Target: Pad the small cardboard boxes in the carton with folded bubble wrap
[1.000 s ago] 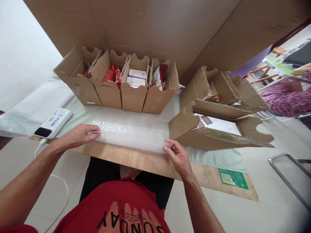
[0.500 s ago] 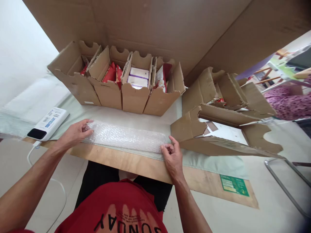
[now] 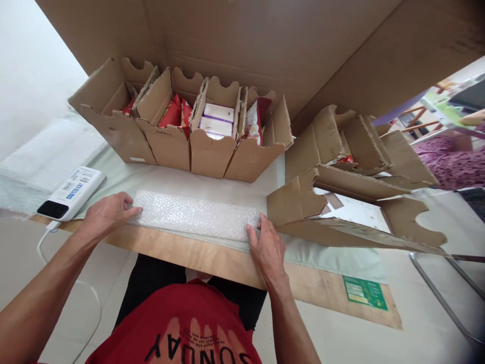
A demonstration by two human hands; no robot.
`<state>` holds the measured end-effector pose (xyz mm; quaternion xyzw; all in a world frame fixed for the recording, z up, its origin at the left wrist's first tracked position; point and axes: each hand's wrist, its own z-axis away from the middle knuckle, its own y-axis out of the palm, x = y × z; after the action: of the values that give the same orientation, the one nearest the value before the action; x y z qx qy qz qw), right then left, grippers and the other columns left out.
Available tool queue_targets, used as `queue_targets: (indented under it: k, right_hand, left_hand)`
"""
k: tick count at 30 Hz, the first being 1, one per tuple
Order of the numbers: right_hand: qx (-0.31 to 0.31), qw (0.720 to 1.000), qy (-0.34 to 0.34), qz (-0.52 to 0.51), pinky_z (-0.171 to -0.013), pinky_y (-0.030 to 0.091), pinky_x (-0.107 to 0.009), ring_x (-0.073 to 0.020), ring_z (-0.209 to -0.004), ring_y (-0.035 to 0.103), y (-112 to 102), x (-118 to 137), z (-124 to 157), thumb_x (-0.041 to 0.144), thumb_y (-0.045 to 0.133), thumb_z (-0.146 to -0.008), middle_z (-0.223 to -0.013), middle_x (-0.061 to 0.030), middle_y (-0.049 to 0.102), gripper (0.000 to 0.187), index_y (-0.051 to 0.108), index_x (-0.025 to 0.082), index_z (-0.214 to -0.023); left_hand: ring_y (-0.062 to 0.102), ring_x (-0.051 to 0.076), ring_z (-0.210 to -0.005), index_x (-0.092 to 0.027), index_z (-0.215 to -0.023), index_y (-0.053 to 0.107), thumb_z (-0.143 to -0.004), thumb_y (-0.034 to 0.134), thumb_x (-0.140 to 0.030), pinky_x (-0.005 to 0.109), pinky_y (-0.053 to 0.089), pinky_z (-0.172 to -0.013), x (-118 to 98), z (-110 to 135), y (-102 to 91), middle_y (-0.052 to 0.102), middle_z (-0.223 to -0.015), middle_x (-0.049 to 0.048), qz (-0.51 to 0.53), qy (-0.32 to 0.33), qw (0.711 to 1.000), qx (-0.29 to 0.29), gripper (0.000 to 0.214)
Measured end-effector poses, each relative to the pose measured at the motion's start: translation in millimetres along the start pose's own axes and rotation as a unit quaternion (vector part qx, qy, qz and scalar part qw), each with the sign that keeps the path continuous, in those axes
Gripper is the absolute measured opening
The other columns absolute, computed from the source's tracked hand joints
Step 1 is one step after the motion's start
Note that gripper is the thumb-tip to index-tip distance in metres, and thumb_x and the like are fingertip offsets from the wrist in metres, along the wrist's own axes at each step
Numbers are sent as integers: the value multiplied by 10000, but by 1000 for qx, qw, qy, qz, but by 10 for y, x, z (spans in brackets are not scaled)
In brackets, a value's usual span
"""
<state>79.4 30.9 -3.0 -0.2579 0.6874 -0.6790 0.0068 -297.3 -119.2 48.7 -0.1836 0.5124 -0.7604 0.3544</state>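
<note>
A long folded strip of bubble wrap [image 3: 193, 215] lies flat along the front of the covered table. My left hand [image 3: 108, 215] is at its left end, the thumb laid over the edge and the fingers bent round the far corner. At the opposite end, my right hand [image 3: 267, 247] holds the right edge between thumb and forefinger. The other fingertips of this hand are partly hidden.
Several open cardboard bins [image 3: 210, 159] stand in a row behind, holding red packets [image 3: 172, 114] and white-and-purple packs [image 3: 216, 125]. More cardboard bins [image 3: 291, 202] stand at the right. A white power bank [image 3: 78, 189] with a cable lies left, near clear wrap [image 3: 49, 151].
My left hand has shifted slightly left and down along the bubble wrap's end. My right hand's fingers have straightened somewhat at the other end. The strip lies flatter and has barely moved.
</note>
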Motion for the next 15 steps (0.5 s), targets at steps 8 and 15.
queue_targets:
  k: [8, 15]
  right_hand:
    - [53, 983, 58, -166, -604, 366, -284, -186, -610, 558, 10, 45, -157, 280, 615, -751, -633, 14, 609, 186, 684, 232, -916]
    - [90, 891, 34, -444, -617, 446, -259, -159, -677, 552, -258, 6, 349, 386, 673, -794, -770, -1, 591, 214, 534, 228, -753]
  left_hand:
    - [574, 221, -679, -225, -672, 536, -822, 501, -440, 291, 318, -594, 45, -40, 144, 650, -741, 50, 12, 84, 995, -54, 264]
    - [623, 305, -746, -214, -788, 626, -878, 449, -343, 362, 361, -677, -226, -40, 38, 661, -739, 109, -72, 119, 972, -191, 237]
